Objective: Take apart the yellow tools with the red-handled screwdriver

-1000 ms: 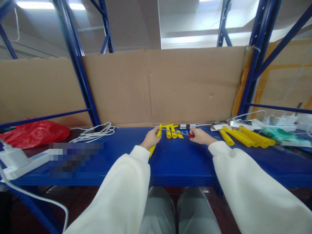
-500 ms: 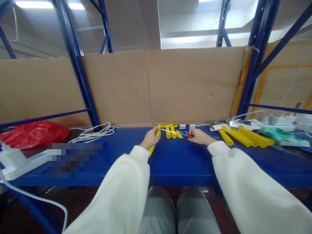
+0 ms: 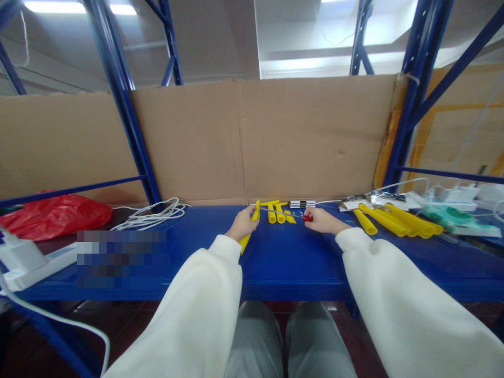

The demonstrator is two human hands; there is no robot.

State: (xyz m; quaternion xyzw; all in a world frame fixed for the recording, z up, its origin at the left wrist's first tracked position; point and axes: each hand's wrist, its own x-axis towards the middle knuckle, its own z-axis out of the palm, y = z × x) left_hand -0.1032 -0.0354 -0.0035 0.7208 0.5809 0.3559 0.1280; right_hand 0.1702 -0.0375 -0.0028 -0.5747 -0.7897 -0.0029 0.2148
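Left of the short yellow tubes (image 3: 272, 216), the left hand (image 3: 243, 224) grips a yellow pipe (image 3: 244, 243); right of them, the right hand (image 3: 322, 220) grips a screwdriver (image 3: 307, 218) by its red handle, shaft pointing toward the pipe.

My left hand (image 3: 242, 224) covers the middle of its yellow tube (image 3: 244, 244), and my right hand (image 3: 321, 219) hides part of the red handle (image 3: 307, 218). Honestly can't tell if the metal shaft (image 3: 281, 212) touches that tube. Pixelated patch (image 3: 118, 260) left of my fingers? Total mush.
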